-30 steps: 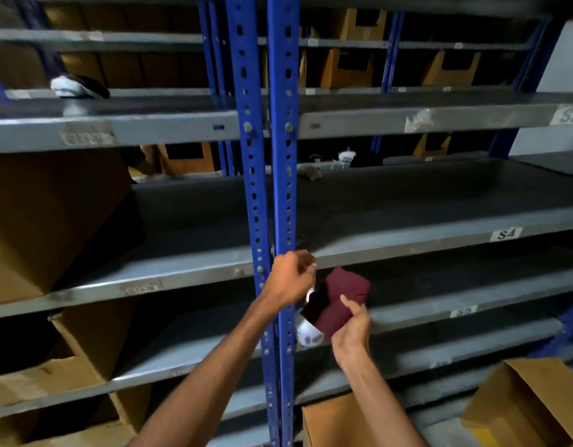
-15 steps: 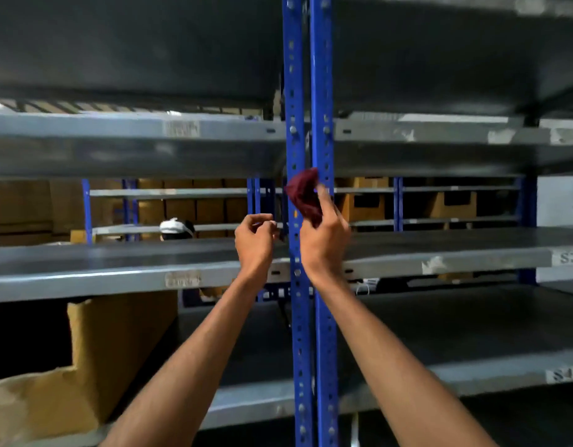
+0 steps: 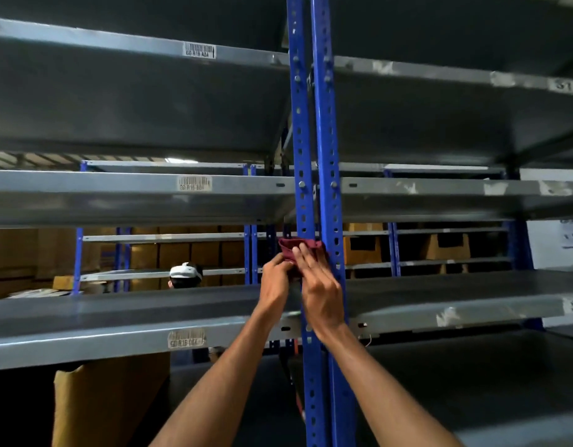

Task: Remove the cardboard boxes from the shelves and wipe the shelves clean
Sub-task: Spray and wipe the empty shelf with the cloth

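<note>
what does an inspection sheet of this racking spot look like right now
surface: grey metal shelf at hand height, top bare where visible; worn barcode label on its front edge.
job's things: maroon cloth held against the blue upright; one cardboard box on the level below, at left.
clutter: nothing seen on the shelves at and above hand height.
grippers: left hand pinches the cloth's lower edge; right hand presses the cloth with fairly straight fingers.
cables: thin reddish strand hanging beside the upright below the shelf; too blurred to identify.
surroundings: further racks behind holding cardboard boxes; a person in a white cap beyond the shelf.
</note>
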{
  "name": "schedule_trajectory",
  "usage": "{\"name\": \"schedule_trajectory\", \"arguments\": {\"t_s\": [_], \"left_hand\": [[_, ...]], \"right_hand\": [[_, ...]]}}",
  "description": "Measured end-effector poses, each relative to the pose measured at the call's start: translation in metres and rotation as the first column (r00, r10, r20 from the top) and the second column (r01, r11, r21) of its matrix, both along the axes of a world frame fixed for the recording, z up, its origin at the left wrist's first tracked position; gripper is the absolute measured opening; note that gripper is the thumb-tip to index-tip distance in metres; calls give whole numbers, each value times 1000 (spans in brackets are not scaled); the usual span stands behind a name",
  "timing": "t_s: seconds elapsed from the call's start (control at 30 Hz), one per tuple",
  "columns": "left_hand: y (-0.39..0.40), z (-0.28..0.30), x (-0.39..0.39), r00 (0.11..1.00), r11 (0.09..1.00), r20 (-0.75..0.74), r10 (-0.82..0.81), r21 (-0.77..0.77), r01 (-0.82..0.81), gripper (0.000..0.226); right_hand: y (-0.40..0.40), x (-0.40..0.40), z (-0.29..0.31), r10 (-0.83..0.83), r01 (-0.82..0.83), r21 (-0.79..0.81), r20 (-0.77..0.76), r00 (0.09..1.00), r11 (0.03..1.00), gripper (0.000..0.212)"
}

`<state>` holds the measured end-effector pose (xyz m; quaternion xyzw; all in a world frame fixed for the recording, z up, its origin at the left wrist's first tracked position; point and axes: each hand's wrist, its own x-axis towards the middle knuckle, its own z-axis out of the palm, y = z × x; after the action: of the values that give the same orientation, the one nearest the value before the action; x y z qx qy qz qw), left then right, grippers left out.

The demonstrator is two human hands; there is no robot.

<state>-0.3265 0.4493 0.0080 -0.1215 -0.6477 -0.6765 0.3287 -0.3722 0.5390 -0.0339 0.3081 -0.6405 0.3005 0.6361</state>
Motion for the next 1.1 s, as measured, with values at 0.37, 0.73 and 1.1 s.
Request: {"name": "schedule_trajectory", "arguments": {"t_s": [0.37, 0.73, 1.1], "left_hand": [[-8, 52, -8, 974, 913, -84, -211, 338, 227, 70], [-24, 23, -29, 869, 839, -27, -494, 248, 484, 88], [-38, -6, -41, 799, 755, -35, -600, 305, 580, 106]], "right_hand": [[-2, -14, 55, 19, -26, -90, -77, 997, 996, 53], [5, -3, 149, 54, -52, -57, 27, 998, 997, 45], [9, -6, -2, 44, -43, -3, 41, 998, 999, 44]]}}
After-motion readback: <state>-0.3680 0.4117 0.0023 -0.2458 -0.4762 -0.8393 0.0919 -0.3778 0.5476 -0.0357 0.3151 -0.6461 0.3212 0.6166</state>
